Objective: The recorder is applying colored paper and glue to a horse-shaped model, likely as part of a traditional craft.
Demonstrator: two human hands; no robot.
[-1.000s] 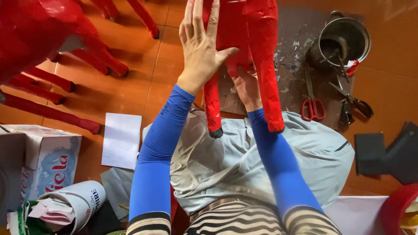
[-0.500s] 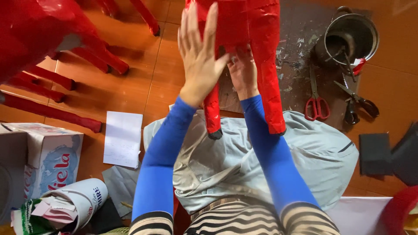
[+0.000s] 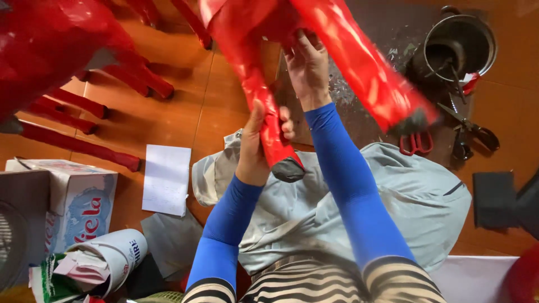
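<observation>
I hold the big red paper-covered figure [image 3: 264,33] over my lap, its legs pointing down toward me, above the grey cloth [image 3: 415,196] spread across my knees. My left hand [image 3: 255,151] is wrapped tight round one red leg [image 3: 264,118] just above its dark foot. My right hand [image 3: 307,64] reaches higher, fingers pressed on the body between the legs; I cannot tell whether it grips or only steadies. To do this well, I judge I should keep the leg firm and smooth the covering flat without creasing. At my left stands a white carton [image 3: 73,202] with blue and red print, a white paper sheet [image 3: 165,179] beside it, and nearer me a rolled white package [image 3: 106,258].
</observation>
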